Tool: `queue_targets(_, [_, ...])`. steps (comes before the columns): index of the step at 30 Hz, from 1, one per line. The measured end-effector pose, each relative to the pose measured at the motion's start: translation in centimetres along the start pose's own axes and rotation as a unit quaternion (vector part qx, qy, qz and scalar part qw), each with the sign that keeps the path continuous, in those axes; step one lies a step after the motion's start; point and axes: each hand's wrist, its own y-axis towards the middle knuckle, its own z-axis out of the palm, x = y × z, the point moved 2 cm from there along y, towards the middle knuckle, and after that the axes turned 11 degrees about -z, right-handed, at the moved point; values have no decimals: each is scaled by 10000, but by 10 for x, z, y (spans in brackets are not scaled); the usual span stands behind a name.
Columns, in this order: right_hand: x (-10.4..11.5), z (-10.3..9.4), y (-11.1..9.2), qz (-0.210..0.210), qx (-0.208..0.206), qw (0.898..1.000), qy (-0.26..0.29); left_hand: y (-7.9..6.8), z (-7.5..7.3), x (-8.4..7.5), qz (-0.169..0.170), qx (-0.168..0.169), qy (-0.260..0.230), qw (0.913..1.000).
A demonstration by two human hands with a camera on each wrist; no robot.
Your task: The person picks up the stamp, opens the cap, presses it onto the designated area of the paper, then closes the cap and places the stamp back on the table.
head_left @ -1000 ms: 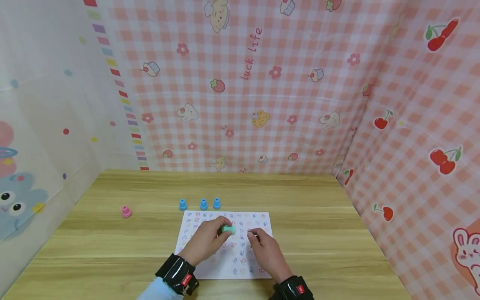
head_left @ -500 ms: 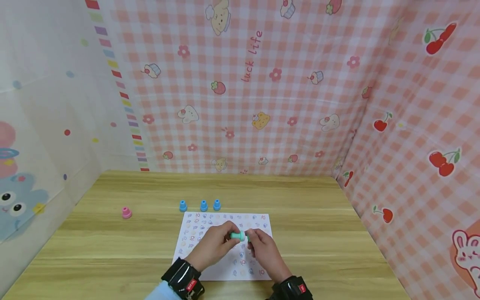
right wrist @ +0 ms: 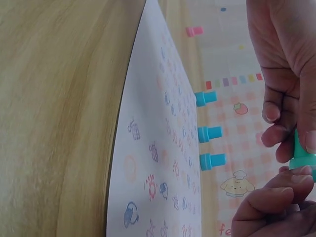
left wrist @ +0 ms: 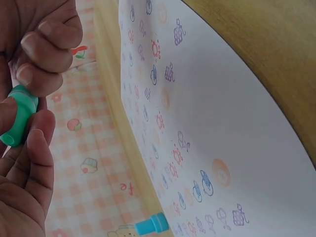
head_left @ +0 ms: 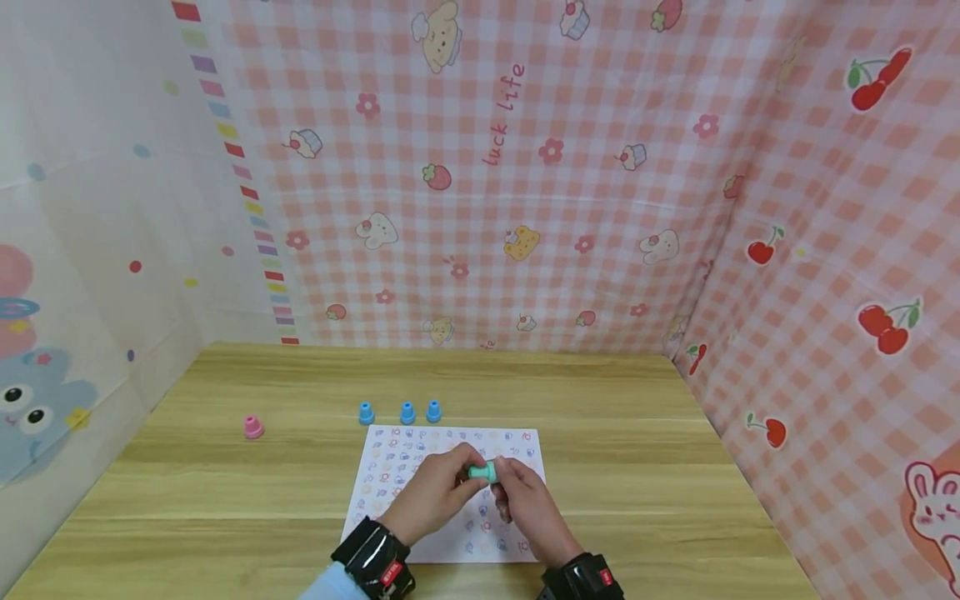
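Note:
Over the printed sheet, my left hand (head_left: pixel 433 493) pinches the narrow handle of a small green toy stamp (head_left: pixel 482 472) between thumb and fingers. My right hand (head_left: pixel 530 507) grips its wider end, where the green cap sits, mostly covered by the fingers. Seen from the left wrist, the stamp (left wrist: pixel 22 118) lies sideways between both hands, well above the paper. The white sheet (head_left: pixel 442 546) carries rows of small stamped pictures in red, blue, purple and orange, with a bare patch towards its near side.
Three blue stamps (head_left: pixel 407 412) stand upright in a row just behind the sheet's far edge. Farther left on the wooden table (head_left: pixel 187 492) is a pink stamp (head_left: pixel 253 427). Patterned cloth (head_left: pixel 480 275) hangs behind and at both sides.
My left hand has brought the green stamp rightwards to my right hand. The green cap in my right fingers, apart from the stamp half a second ago, now meets its wide end.

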Motion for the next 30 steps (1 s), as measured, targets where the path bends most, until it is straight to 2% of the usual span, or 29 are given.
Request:
queue_targets(7, [3,1,0,81,103,9992,389,-1,1,-2,72,-84,-49,9999])
queue_targets(12, [5,1,1,89,101,9990,428,-2,-2,-4,151,-151,-86,9997])
queue_targets(18, [8,4,-1,-79,101,9999,76,-2,-1,-1,33,-60,-12,10000])
queue_targets(24, [11,5,-4,-168,128,9993,-304,0,0,1,108,-74,35,9999])
queue_targets(27, [9,4,-5,-170,177,9988,-429,0,-2,3,49,-91,102,9999])
queue_targets(30, [8,2,-4,-254,126,9962,-823,0,-8,6,-38,-143,158,9998])
